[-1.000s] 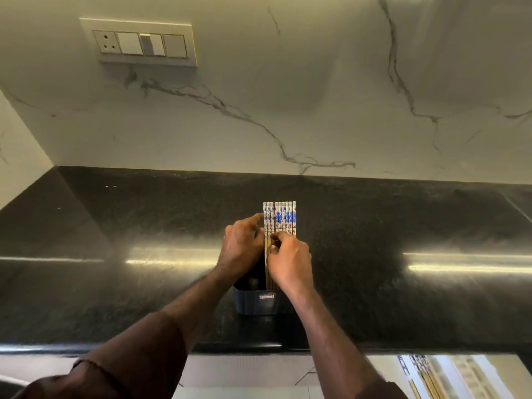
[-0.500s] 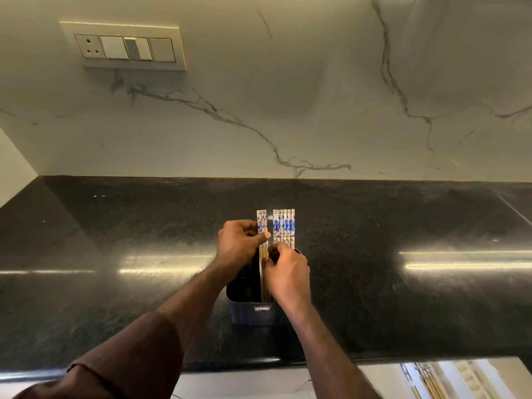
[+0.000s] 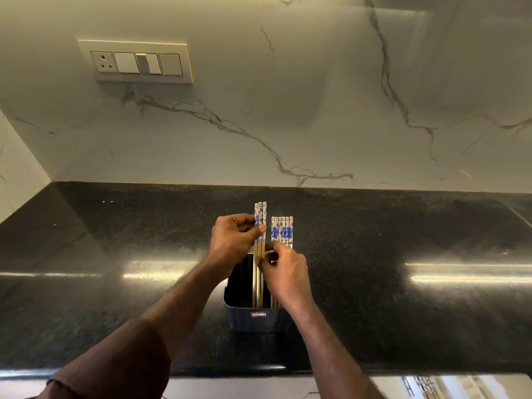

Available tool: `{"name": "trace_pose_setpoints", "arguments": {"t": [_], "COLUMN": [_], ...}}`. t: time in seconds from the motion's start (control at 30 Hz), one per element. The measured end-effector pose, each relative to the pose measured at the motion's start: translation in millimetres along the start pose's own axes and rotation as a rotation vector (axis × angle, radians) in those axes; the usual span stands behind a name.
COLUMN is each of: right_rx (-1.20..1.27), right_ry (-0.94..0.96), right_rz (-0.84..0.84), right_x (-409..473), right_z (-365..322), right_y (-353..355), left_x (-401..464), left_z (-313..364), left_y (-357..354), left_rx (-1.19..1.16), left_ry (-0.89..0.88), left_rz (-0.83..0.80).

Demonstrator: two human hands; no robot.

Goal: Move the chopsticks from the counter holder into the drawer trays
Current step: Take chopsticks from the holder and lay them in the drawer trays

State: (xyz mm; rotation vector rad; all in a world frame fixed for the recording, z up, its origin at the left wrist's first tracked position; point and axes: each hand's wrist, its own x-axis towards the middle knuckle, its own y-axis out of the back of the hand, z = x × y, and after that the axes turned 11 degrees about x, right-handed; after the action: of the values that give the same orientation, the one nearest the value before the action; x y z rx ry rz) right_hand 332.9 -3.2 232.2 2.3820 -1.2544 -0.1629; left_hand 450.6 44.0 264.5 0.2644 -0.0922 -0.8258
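Observation:
A dark blue rectangular holder (image 3: pixel 253 321) stands on the black counter (image 3: pixel 374 298) near its front edge. My left hand (image 3: pixel 233 240) grips three blue-and-white-topped chopsticks (image 3: pixel 260 214) and holds them higher than the others, their lower ends still inside the holder. Several more chopsticks (image 3: pixel 282 230) stand upright at the holder's right side. My right hand (image 3: pixel 286 272) pinches at the shafts just right of the raised ones; which sticks it grips I cannot tell. The open drawer (image 3: pixel 431 388) shows at the bottom right with chopsticks lying in a tray.
A marble backsplash (image 3: pixel 288 110) rises behind the counter, with a switch and socket plate (image 3: pixel 135 62) at upper left. A side wall (image 3: pixel 17 168) closes the counter's left end.
My left hand has separated three chopsticks from the bundle and lifted them a little higher. The view has tilted so the holder sits lower in frame.

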Motion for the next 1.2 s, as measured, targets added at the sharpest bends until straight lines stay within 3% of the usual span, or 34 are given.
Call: {"name": "trace_pose_setpoints", "arguments": {"t": [0.27,0.6,1.2], "right_rx": [0.478,0.637,0.501], "right_ry": [-0.131,-0.217,-0.348], "right_rz": [-0.224,-0.481,-0.302], "right_x": [7,-16,-185], "right_z": [-10,-19,-15], "right_y": [21,40,94], "left_x": [4,-16,-166], "left_z": [60,83,63], "left_y": [25,46,19], "left_rx": [-0.106,-0.166,-0.287], "left_ry": [-0.085,-0.070,-0.045], "left_rz": [0.049,0.137,0.031]}}
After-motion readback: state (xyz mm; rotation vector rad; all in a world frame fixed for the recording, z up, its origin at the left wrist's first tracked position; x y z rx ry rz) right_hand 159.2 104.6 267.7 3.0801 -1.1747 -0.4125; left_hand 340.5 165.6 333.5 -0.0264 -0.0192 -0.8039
